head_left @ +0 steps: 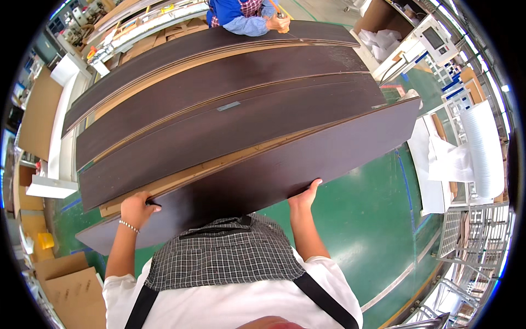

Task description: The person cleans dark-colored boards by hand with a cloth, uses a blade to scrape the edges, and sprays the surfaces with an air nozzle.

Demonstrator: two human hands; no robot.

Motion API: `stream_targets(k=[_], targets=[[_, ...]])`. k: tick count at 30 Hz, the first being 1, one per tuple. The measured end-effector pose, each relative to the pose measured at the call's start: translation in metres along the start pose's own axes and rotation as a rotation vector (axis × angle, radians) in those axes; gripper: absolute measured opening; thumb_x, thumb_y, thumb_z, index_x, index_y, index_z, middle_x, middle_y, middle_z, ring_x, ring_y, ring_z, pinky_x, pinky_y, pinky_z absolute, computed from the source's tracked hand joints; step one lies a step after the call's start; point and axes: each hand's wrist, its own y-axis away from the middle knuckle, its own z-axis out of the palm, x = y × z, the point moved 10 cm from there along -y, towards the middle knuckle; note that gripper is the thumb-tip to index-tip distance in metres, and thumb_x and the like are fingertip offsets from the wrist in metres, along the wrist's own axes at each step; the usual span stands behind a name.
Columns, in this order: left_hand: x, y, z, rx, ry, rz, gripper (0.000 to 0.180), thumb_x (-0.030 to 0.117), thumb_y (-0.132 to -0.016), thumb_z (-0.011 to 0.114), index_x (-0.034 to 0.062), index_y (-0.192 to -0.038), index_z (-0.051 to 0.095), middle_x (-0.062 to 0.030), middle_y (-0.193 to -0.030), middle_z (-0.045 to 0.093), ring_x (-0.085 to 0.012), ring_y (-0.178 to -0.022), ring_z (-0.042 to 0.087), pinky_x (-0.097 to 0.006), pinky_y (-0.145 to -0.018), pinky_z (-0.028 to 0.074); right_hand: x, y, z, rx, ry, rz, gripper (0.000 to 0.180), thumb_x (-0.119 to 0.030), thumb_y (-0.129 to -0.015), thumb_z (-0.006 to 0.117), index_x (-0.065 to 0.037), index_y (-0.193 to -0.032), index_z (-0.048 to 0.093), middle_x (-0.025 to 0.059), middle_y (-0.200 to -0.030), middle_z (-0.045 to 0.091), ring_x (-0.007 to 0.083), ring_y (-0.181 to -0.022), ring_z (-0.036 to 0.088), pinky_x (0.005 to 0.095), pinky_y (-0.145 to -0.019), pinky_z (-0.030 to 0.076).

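Far left: flattened brown cardboard boxes [71,285] lie on the green floor [361,219]. They are folded flat; no contents are visible. A small yellow bin [46,240] stands just above them; its contents cannot be told.

Left hand [136,209]: rests on the upper face of the nearest dark brown panel [274,167], close to its left end. The fingers are curled over the panel's far edge in a closed grasp. A beaded bracelet [129,226] sits on the wrist.

Nearest panel: long, dark, wood-grained, lying across the view just in front of the person's checked apron [224,257]. Its right end stands higher in the picture than its left end. It is the lowest in the picture of a set of similar panels.

Panel stack [219,104]: further dark panels lie side by side behind it, with brown cardboard sheets [186,174] showing between them. A grey strip [228,106] lies on one middle panel.

Right hand [304,198]: holds the near edge of the nearest panel at about mid-length, thumb on top and spread wide; the fingers beneath are hidden, so how tightly they close cannot be told.

Top centre: another person in a blue sleeve [246,24] has a hand [278,23] at the far edge of the stack.

Right: white foam sheets [482,148] rest on a white rack [471,214].
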Motion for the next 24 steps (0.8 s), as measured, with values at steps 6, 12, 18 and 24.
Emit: stream_targets(k=[6,12,18,24], targets=[[0.007,-0.091,0.003,-0.146,0.004,-0.050,0.036,0.043,-0.082,0.069,0.0089,-0.093,0.070,-0.0106,-0.090,0.069,-0.0304,-0.085,0.066,-0.041,-0.075,0.051,0.015,-0.048,0.018,0.097,0.031,0.004,0.071,-0.058,-0.099,0.038,-0.003,-0.145,0.036,0.0097,-0.150,0.038,0.0290,-0.135,0.038,0.0444,-0.114,0.028],[-0.037,-0.188,0.052,-0.304,-0.126,-0.076,0.049,0.052,-0.095,0.047,0.0083,-0.094,0.070,-0.0127,-0.091,0.070,-0.0322,-0.090,0.066,-0.043,-0.079,0.050,0.076,-0.118,0.008,0.176,0.015,0.042,0.062,-0.049,-0.100,0.045,0.001,-0.138,0.044,0.0120,-0.141,0.048,0.0295,-0.126,0.048,0.0431,-0.109,0.037],[-0.081,-0.252,0.102,-0.399,-0.155,-0.014,0.056,0.054,-0.097,0.039,0.0064,-0.097,0.068,-0.0157,-0.097,0.070,-0.0353,-0.097,0.064,-0.046,-0.084,0.049,0.111,-0.125,0.032,0.301,0.079,0.022,0.054,-0.041,-0.100,0.050,0.004,-0.130,0.047,0.0147,-0.132,0.054,0.0315,-0.118,0.055,0.0468,-0.102,0.045],[-0.110,-0.292,0.131,-0.425,-0.150,0.020,0.058,0.054,-0.098,0.036,0.0055,-0.098,0.068,-0.0168,-0.101,0.069,-0.0366,-0.100,0.064,-0.048,-0.087,0.049,0.136,-0.136,0.044,0.394,0.098,0.011,0.054,-0.040,-0.101,0.049,0.003,-0.134,0.046,0.0154,-0.135,0.052,0.0332,-0.123,0.052,0.0482,-0.107,0.041]])
